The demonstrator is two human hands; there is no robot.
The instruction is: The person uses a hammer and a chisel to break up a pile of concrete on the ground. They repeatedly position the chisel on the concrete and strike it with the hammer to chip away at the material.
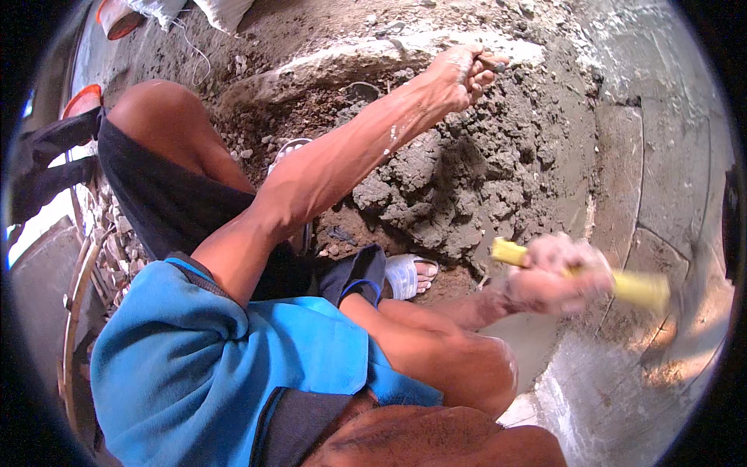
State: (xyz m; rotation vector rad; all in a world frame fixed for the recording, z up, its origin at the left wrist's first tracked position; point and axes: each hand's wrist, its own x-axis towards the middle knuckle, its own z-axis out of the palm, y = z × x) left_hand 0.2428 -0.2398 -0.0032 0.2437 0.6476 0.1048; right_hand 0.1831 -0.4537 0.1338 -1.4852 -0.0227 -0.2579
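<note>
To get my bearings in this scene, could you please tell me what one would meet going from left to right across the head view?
Lower orange container → left knee → sandalled foot → left hand → right hand, gripping a yellow bar.

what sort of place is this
Most likely a building site: there's a heap of wet-looking mortar, grey slabs on the right, and a white sack near the top.
</note>
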